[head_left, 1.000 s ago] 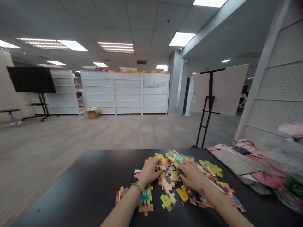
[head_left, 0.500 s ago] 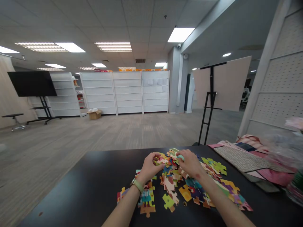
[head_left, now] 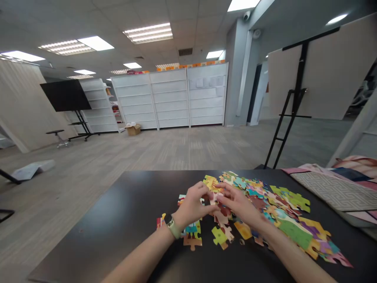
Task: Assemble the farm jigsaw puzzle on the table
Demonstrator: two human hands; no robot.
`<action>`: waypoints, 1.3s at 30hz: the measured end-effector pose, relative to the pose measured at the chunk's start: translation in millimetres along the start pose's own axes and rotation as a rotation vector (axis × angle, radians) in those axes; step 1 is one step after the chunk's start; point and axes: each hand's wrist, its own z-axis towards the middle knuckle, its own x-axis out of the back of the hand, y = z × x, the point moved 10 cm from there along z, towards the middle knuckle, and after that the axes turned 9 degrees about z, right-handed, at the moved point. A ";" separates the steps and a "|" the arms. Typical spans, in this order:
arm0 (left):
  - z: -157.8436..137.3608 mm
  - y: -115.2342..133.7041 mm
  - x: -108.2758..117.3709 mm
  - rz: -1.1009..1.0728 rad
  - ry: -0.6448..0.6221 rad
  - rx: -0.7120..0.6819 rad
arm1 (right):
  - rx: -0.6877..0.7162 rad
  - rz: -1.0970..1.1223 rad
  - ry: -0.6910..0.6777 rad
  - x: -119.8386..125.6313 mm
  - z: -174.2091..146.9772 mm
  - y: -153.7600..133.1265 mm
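Observation:
My left hand, a watch and a pale green band on its wrist, curls its fingers and thumb around a pale pink jigsaw puzzle piece. From the other side my right hand meets it, its thumb and fingers closing on the same piece. Fingers cover part of it. Beneath and beyond the hands lies a loose heap of colourful puzzle pieces. A joined strip of puzzle with a figure in blue lies under my left wrist. A lime-green piece sits nearer me.
The pieces lie on a black table. Pink and patterned cloth items cover its right side. Beyond it stand a board on a black easel, white shelves, a screen on a stand and a cardboard box.
My view has turned right and tilted down. Both hands have come closer together over the front of the heap. The teal piece that was in my right hand is no longer between its fingers.

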 end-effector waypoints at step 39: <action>-63.1 -48.1 17.6 0.357 -0.627 0.071 | 0.419 -0.755 -0.381 -86.8 -43.5 -34.8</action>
